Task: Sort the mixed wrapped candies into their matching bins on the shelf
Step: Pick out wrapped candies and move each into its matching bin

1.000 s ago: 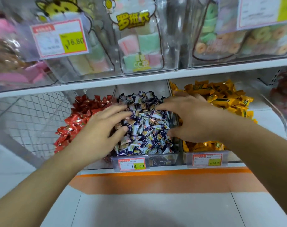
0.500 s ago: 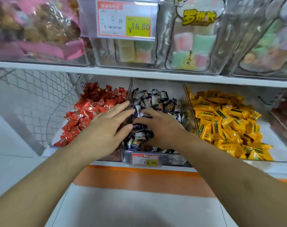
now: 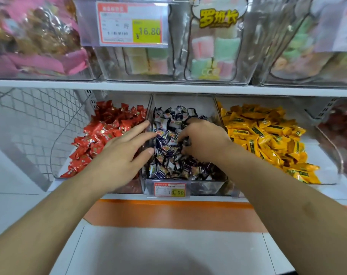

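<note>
On the shelf (image 3: 168, 89), three clear bins hold red candies (image 3: 101, 133), dark blue candies (image 3: 168, 155) and yellow candies (image 3: 267, 139). The left hand (image 3: 121, 155) lies flat, released, as before; the right hand (image 3: 202, 141) now digs curled fingers into the blue ones.

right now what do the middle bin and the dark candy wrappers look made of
Middle bin: clear, glossy hard plastic, probably acrylic; the candies show through its front wall. Dark candy wrappers: thin shiny printed film, likely plastic or foil laminate; they crinkle and catch light.
</note>
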{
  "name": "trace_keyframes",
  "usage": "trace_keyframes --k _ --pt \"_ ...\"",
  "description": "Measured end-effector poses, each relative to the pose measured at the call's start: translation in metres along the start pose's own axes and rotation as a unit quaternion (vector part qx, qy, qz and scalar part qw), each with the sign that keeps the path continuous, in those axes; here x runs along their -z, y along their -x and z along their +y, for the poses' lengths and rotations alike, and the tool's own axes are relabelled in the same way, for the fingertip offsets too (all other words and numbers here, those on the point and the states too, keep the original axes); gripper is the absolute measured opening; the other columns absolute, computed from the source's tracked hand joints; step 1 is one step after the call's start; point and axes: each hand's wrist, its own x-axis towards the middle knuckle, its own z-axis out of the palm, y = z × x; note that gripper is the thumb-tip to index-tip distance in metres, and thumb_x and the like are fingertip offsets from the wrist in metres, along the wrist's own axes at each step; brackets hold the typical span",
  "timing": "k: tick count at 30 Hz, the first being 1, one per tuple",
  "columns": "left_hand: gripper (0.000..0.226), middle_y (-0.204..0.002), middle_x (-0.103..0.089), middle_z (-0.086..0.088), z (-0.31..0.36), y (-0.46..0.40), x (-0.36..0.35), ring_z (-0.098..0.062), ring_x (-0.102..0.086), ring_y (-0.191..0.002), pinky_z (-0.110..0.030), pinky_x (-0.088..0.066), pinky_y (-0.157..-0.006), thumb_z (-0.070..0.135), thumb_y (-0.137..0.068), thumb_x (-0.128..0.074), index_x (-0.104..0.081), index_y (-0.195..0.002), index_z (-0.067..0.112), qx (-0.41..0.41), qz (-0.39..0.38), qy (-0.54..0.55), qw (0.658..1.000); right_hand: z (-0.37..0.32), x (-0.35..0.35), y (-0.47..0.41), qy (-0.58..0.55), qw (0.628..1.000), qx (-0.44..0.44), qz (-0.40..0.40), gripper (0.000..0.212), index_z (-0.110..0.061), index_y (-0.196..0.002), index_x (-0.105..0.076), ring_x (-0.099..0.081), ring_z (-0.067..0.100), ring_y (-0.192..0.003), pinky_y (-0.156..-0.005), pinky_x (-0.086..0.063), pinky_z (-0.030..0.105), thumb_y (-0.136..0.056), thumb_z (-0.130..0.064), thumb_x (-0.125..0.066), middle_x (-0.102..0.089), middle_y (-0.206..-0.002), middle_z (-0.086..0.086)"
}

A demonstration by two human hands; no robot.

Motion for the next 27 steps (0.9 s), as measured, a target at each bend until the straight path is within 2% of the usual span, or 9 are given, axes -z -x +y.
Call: trace_keyframes --k 2,4,7,9,11,13,19,22,27 --pt "0.051 -0.164 0.003 0.038 0.000 0.000 0.000 0.001 -0.014 -0.152 -0.044 -0.014 -0.127 0.054 -0.106 -0.036 -0.030 -0.156 0.048 -0.001 0.000 0.002 1.000 -0.001 0.008 0.001 0.023 1.000 -0.006 -0.001 0.028 -0.041 -0.119 -0.072 -0.066 0.026 -0.101 -0.073 -0.058 0.038 -0.091 -0.041 -0.074 -0.068 -0.114 -0.005" --pt "0.050 -0.164 0.002 0.038 0.000 0.000 -0.001 -0.006 -0.017 -0.155 -0.046 -0.014 -0.127 0.054 -0.106 -0.035 -0.031 -0.155 0.049 0.000 0.000 0.005 1.000 -0.002 0.017 0.002 0.028 1.000 -0.004 0.013 0.032 -0.041 -0.123 -0.069 -0.067 0.026 -0.103 -0.081 -0.060 0.044 -0.092 -0.051 -0.069 -0.068 -0.116 -0.005" --pt "0.050 -0.164 0.002 0.038 0.003 -0.001 -0.002 -0.009 -0.018 -0.156 -0.049 -0.016 -0.127 0.053 -0.106 -0.036 -0.032 -0.155 0.048 0.004 0.002 0.011 1.000 -0.012 0.018 0.002 -0.031 0.998 0.056 0.026 0.043 -0.046 -0.132 -0.064 -0.057 0.025 -0.130 -0.104 -0.051 0.050 -0.092 -0.059 -0.066 -0.057 -0.146 -0.008" --pt "0.050 -0.165 0.000 0.037 0.003 -0.001 -0.003 -0.009 -0.018 -0.155 -0.049 -0.018 -0.127 0.052 -0.106 -0.036 -0.032 -0.156 0.046 0.004 0.005 0.016 1.000 -0.024 0.004 0.003 -0.106 0.986 0.129 -0.029 0.045 -0.044 -0.132 -0.066 -0.043 0.022 -0.142 -0.116 -0.037 0.051 -0.090 -0.060 -0.068 -0.046 -0.156 -0.010" --pt "0.049 -0.165 -0.002 0.036 0.002 -0.001 -0.004 -0.009 -0.021 -0.155 -0.049 -0.021 -0.126 0.051 -0.106 -0.037 -0.034 -0.155 0.045 0.001 0.010 0.016 1.000 -0.029 -0.018 0.004 -0.101 0.976 0.172 -0.084 0.046 -0.042 -0.127 -0.069 -0.037 0.020 -0.143 -0.116 -0.030 0.053 -0.086 -0.064 -0.070 -0.047 -0.153 -0.010" --pt "0.048 -0.165 -0.002 0.037 0.000 -0.001 -0.005 -0.009 -0.023 -0.154 -0.051 -0.023 -0.125 0.052 -0.106 -0.037 -0.036 -0.154 0.046 -0.001 0.011 0.013 1.000 -0.025 -0.030 0.003 -0.067 0.979 0.172 -0.081 0.048 -0.047 -0.125 -0.068 -0.029 0.018 -0.146 -0.115 -0.025 0.053 -0.082 -0.066 -0.073 -0.044 -0.154 -0.014" --pt "0.046 -0.163 0.000 0.040 0.000 0.000 -0.004 -0.012 -0.023 -0.155 -0.055 -0.019 -0.125 0.056 -0.105 -0.034 -0.035 -0.151 0.050 0.007 0.009 0.008 1.000 -0.007 -0.019 0.010 0.000 0.988 0.150 -0.038 0.036 -0.044 -0.115 -0.075 -0.045 0.014 -0.133 -0.106 -0.044 0.045 -0.080 -0.048 -0.083 -0.058 -0.138 -0.019" --pt "0.047 -0.163 0.001 0.040 0.000 0.000 -0.004 -0.010 -0.022 -0.155 -0.054 -0.016 -0.126 0.055 -0.106 -0.034 -0.034 -0.152 0.049 0.010 0.005 0.004 1.000 0.000 -0.014 0.013 0.017 0.992 0.125 -0.021 0.031 -0.044 -0.111 -0.077 -0.054 0.014 -0.128 -0.104 -0.049 0.043 -0.082 -0.038 -0.083 -0.062 -0.133 -0.018" --pt "0.047 -0.164 0.002 0.038 0.001 0.000 -0.002 -0.003 -0.020 -0.154 -0.050 -0.014 -0.125 0.053 -0.107 -0.034 -0.034 -0.153 0.047 0.006 0.004 -0.006 1.000 -0.001 -0.003 0.010 0.052 0.996 0.075 -0.007 0.028 -0.044 -0.108 -0.077 -0.061 0.017 -0.120 -0.096 -0.053 0.040 -0.083 -0.033 -0.082 -0.064 -0.128 -0.014"
